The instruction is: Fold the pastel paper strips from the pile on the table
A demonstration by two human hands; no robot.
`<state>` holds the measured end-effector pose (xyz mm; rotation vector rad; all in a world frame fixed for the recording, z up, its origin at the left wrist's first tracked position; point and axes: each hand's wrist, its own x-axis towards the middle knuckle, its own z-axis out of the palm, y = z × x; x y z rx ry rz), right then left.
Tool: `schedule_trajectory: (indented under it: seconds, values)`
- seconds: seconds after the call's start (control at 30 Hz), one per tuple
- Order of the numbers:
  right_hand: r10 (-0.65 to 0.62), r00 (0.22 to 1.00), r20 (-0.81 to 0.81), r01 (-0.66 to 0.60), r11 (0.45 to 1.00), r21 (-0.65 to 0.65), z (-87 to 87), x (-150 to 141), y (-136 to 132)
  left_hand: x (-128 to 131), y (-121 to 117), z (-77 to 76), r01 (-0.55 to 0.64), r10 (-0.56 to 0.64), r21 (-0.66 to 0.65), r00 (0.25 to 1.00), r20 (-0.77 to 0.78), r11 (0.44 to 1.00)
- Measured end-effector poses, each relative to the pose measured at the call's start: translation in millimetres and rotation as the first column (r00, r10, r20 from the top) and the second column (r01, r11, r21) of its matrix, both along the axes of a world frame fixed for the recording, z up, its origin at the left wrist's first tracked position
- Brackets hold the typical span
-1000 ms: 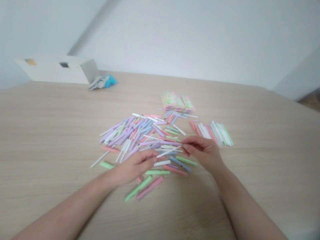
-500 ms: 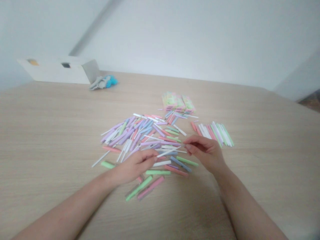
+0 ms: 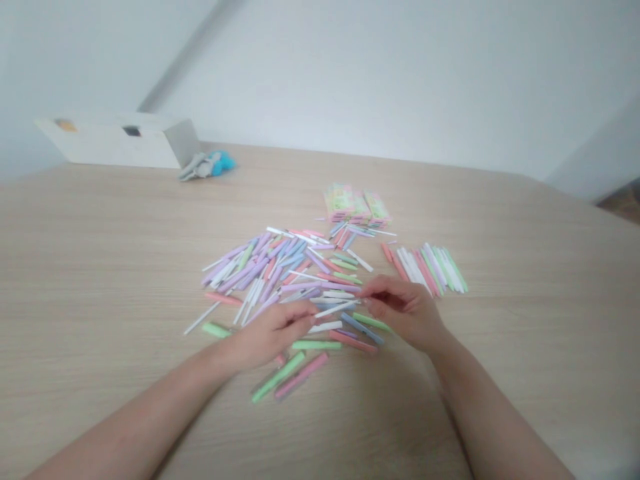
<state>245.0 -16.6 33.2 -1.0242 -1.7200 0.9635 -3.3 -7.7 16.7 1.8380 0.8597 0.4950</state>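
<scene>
My left hand (image 3: 277,333) is closed, its thumb and fingers pinching one end of a slim white pen-like stick (image 3: 337,309). That stick points to the right, tilted slightly up. At its far end are the pinched fingertips of my right hand (image 3: 405,310); whatever small thing sits between them is too blurred to name. Below and behind both hands spreads a loose pile of slim pen-like pieces (image 3: 260,267) in purple, white, blue, green and coral. A green piece (image 3: 279,377) and a pink piece (image 3: 301,375) lie nearest to me.
To the right, several similar sticks lie side by side in a row (image 3: 425,267). Behind the pile are stacked small packets (image 3: 353,203) in clear, pink and green wrapping. A white box (image 3: 120,143) and a grey-and-blue crumpled item (image 3: 207,165) stand at the back left of the wooden table (image 3: 100,253).
My right hand has moved a little left and down, bringing its fingertips to the white stick's end. My left hand and the stick have shifted only slightly.
</scene>
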Motion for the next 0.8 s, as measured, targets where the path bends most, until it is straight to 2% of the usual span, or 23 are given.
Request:
schedule_trajectory:
  seconds: [0.1, 0.43, 0.6, 0.73, 0.8]
  values:
    - [0.016, 0.998, 0.055, -0.015, 1.0, -0.024, -0.7, -4, -1, 1, -2, 1.8, -0.014, 0.014, -0.015, 1.0, -0.014, 1.0]
    - [-0.027, 0.999, 0.017, 0.03, 0.981, -0.194, -7.3, -12, 1, 1, 0, -2.4, -0.031, 0.031, -0.032, 0.999, -0.014, 0.999]
    - [-0.037, 0.996, -0.077, 0.019, 0.977, -0.214, -8.2, -14, 0, 0, 1, -3.7, -0.018, 0.017, -0.07, 1.0, -0.014, 0.997]
    - [0.002, 0.99, -0.14, -0.033, 0.975, -0.22, -9.3, -12, 1, 1, 0, -2.4, -0.029, 0.028, -0.094, 1.0, -0.008, 0.995]
    - [-0.034, 0.988, -0.153, 0.005, 0.983, -0.185, -10.0, -6, 6, 1, 0, -2.0, -0.038, 0.038, -0.117, 0.999, -0.004, 0.992]
